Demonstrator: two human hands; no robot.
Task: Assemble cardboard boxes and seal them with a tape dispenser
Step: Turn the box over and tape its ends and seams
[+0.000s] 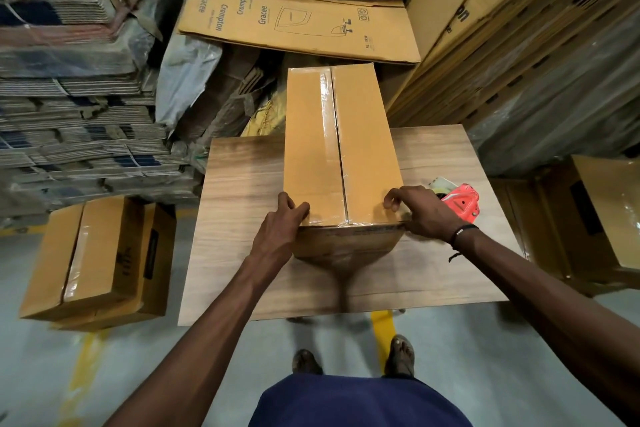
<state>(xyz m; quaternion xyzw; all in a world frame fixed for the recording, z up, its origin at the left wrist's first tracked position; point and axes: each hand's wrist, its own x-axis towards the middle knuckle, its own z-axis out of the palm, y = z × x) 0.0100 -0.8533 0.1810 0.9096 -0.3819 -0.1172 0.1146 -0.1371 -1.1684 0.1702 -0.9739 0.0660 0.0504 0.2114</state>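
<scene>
A person stands at a small wooden desk (242, 184) in a storeroom, looking down at a long cardboard box (341, 146) that lies lengthwise across the desk, its far end overhanging the back edge. The box is closed, so nothing inside can be seen; clear tape runs along the centre seam where its two top flaps meet.

The left hand (282, 224) grips the near left corner of the box, fingers curled over the top edge. The right hand (420, 210) holds the near right corner, fingers bent and pinching at the top edge.

A red tape dispenser (462, 199) rests on the desk just beside the right hand, partly hidden behind it.

On the floor (104, 374) to the left sits another sealed box (86, 253), also taped along its seam, resting on a second box beneath it. Flattened printed cartons (298, 21) lie stacked behind the desk, bundles of flat cardboard (76, 97) are piled at the left, and an open box (602, 218) stands at the right edge, its contents not visible.
</scene>
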